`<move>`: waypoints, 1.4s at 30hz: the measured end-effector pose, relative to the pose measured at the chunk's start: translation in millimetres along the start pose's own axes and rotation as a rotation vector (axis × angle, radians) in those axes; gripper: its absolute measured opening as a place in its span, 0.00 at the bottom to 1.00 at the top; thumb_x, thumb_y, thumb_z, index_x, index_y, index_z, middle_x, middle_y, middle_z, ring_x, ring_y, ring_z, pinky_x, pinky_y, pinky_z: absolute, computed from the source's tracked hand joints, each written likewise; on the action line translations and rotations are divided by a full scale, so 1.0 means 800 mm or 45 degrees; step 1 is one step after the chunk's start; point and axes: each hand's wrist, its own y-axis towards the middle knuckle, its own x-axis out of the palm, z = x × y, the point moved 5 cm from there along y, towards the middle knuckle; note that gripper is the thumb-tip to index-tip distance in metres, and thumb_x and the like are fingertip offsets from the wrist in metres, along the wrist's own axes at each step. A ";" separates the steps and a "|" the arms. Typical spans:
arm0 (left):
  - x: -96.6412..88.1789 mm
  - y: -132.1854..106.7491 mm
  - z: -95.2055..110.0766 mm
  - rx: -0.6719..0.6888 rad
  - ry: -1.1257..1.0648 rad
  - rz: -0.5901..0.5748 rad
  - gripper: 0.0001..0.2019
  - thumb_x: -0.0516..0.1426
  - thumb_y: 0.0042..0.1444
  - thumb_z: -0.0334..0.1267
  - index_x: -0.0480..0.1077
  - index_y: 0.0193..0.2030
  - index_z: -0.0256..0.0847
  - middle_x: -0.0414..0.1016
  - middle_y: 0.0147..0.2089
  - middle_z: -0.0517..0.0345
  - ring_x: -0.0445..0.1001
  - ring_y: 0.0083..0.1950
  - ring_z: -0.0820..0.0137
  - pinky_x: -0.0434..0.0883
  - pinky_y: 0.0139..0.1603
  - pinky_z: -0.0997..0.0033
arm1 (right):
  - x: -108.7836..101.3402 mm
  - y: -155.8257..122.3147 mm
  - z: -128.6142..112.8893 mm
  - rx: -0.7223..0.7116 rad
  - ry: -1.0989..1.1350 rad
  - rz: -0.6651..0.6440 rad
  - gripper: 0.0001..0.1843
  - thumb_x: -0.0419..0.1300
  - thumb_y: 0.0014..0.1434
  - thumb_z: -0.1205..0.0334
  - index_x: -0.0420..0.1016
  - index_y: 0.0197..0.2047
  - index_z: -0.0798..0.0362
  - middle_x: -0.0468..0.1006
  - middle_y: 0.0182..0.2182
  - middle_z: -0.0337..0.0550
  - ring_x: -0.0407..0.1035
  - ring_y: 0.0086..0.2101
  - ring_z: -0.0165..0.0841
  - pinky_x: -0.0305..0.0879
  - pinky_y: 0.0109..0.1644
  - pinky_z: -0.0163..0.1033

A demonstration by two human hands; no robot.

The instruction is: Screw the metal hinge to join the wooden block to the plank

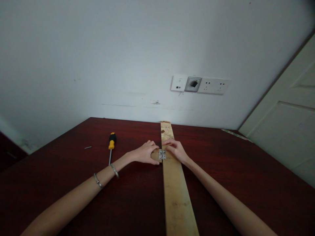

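Note:
A long pale wooden plank lies on the dark red table, running away from me to the wall. A small wooden block sits against its left edge. Across the joint lies a metal hinge, one leaf on the block and one on the plank. My left hand is closed around the block, thumb on the near side and fingers on the far side. Over the plank, just beyond the hinge, my right hand has thumb and fingertips drawn together; anything between them is too small to make out.
On the left of the table lie a yellow and black screwdriver and a small thin metal piece. A patterned strip lies by the far right edge. Behind stands a white wall with sockets; a white door is at right.

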 end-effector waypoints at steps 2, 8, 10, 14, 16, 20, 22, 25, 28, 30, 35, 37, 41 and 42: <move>0.000 0.000 0.001 -0.005 -0.006 0.001 0.38 0.63 0.42 0.57 0.64 0.56 0.35 0.63 0.46 0.49 0.61 0.46 0.59 0.63 0.49 0.60 | 0.000 0.000 0.000 -0.006 -0.001 0.008 0.12 0.54 0.45 0.68 0.78 0.31 0.52 0.78 0.33 0.42 0.70 0.36 0.36 0.63 0.44 0.41; -0.028 -0.004 0.001 0.022 -0.073 0.107 0.33 0.57 0.52 0.54 0.61 0.59 0.35 0.64 0.49 0.48 0.61 0.50 0.60 0.63 0.52 0.59 | -0.001 -0.002 0.000 -0.004 -0.008 0.018 0.13 0.54 0.45 0.68 0.78 0.32 0.52 0.78 0.33 0.42 0.70 0.36 0.36 0.63 0.44 0.41; -0.048 -0.010 -0.004 0.025 -0.097 0.206 0.27 0.56 0.56 0.50 0.62 0.58 0.37 0.64 0.49 0.49 0.61 0.51 0.61 0.62 0.53 0.61 | -0.001 -0.003 0.000 -0.007 -0.018 0.024 0.13 0.53 0.45 0.68 0.78 0.32 0.52 0.79 0.33 0.42 0.70 0.36 0.36 0.63 0.44 0.41; -0.091 -0.034 -0.028 -0.008 -0.022 0.353 0.17 0.54 0.58 0.43 0.68 0.51 0.39 0.66 0.48 0.51 0.62 0.52 0.64 0.59 0.56 0.62 | -0.001 -0.007 0.001 -0.010 -0.026 0.056 0.12 0.54 0.46 0.68 0.77 0.30 0.52 0.78 0.33 0.43 0.70 0.37 0.37 0.62 0.45 0.41; -0.110 -0.054 -0.045 -0.019 0.048 0.365 0.13 0.54 0.58 0.41 0.70 0.47 0.39 0.69 0.46 0.53 0.64 0.50 0.65 0.58 0.57 0.61 | 0.000 -0.008 0.001 -0.020 -0.037 0.069 0.11 0.54 0.47 0.67 0.77 0.30 0.52 0.78 0.33 0.43 0.70 0.37 0.37 0.62 0.45 0.41; -0.144 -0.110 -0.096 -0.189 0.160 0.308 0.11 0.53 0.56 0.39 0.73 0.41 0.38 0.74 0.41 0.53 0.67 0.44 0.66 0.62 0.51 0.64 | 0.000 -0.009 0.001 -0.015 -0.061 0.059 0.10 0.55 0.47 0.64 0.78 0.29 0.52 0.78 0.32 0.44 0.70 0.36 0.38 0.62 0.44 0.42; -0.158 -0.144 -0.127 -0.329 0.209 0.274 0.11 0.53 0.55 0.39 0.73 0.39 0.38 0.74 0.38 0.53 0.69 0.42 0.66 0.64 0.46 0.67 | 0.000 -0.009 0.000 -0.008 -0.068 0.045 0.09 0.56 0.47 0.63 0.78 0.29 0.52 0.78 0.32 0.44 0.70 0.37 0.38 0.62 0.45 0.42; -0.167 -0.197 -0.174 -0.559 0.272 0.188 0.11 0.54 0.51 0.38 0.74 0.38 0.38 0.75 0.37 0.54 0.70 0.39 0.67 0.65 0.41 0.70 | 0.001 -0.009 0.000 0.005 -0.058 0.040 0.09 0.56 0.47 0.62 0.78 0.28 0.52 0.78 0.32 0.44 0.70 0.37 0.39 0.62 0.45 0.43; -0.163 -0.244 -0.212 -0.783 0.313 0.074 0.11 0.55 0.48 0.39 0.74 0.36 0.37 0.76 0.36 0.54 0.72 0.37 0.67 0.66 0.38 0.72 | 0.001 -0.010 -0.001 0.025 -0.052 0.034 0.09 0.57 0.47 0.60 0.78 0.28 0.52 0.78 0.32 0.44 0.70 0.37 0.39 0.62 0.45 0.43; -0.156 -0.268 -0.227 -0.876 0.304 0.010 0.12 0.55 0.47 0.39 0.74 0.36 0.37 0.76 0.36 0.53 0.73 0.36 0.67 0.66 0.36 0.73 | 0.001 -0.011 -0.001 0.030 -0.060 0.027 0.09 0.57 0.48 0.60 0.78 0.28 0.52 0.78 0.32 0.44 0.70 0.36 0.39 0.62 0.46 0.43; -0.141 -0.298 -0.234 -1.024 0.289 -0.006 0.12 0.54 0.46 0.36 0.72 0.38 0.39 0.76 0.39 0.54 0.73 0.39 0.67 0.64 0.35 0.75 | 0.000 -0.011 -0.003 0.013 -0.090 0.021 0.09 0.57 0.48 0.61 0.78 0.27 0.51 0.78 0.31 0.43 0.70 0.35 0.39 0.62 0.46 0.43; -0.139 -0.301 -0.231 -1.082 0.335 -0.018 0.12 0.54 0.46 0.35 0.72 0.38 0.41 0.76 0.40 0.55 0.72 0.40 0.66 0.63 0.33 0.75 | 0.000 -0.011 -0.002 0.010 -0.096 0.019 0.09 0.57 0.48 0.61 0.78 0.27 0.51 0.79 0.31 0.43 0.70 0.36 0.39 0.62 0.46 0.43; -0.137 -0.295 -0.224 -1.132 0.462 -0.050 0.08 0.53 0.49 0.35 0.71 0.35 0.41 0.75 0.40 0.54 0.72 0.40 0.65 0.61 0.31 0.74 | 0.000 -0.011 0.000 0.010 -0.106 0.024 0.09 0.56 0.49 0.61 0.78 0.27 0.50 0.79 0.31 0.43 0.70 0.35 0.40 0.63 0.45 0.44; -0.137 -0.294 -0.224 -1.137 0.481 -0.051 0.07 0.53 0.49 0.35 0.71 0.34 0.41 0.74 0.40 0.54 0.71 0.40 0.65 0.61 0.32 0.74 | 0.000 -0.011 0.000 0.008 -0.106 0.023 0.09 0.56 0.49 0.61 0.78 0.27 0.51 0.79 0.30 0.43 0.70 0.35 0.40 0.63 0.44 0.44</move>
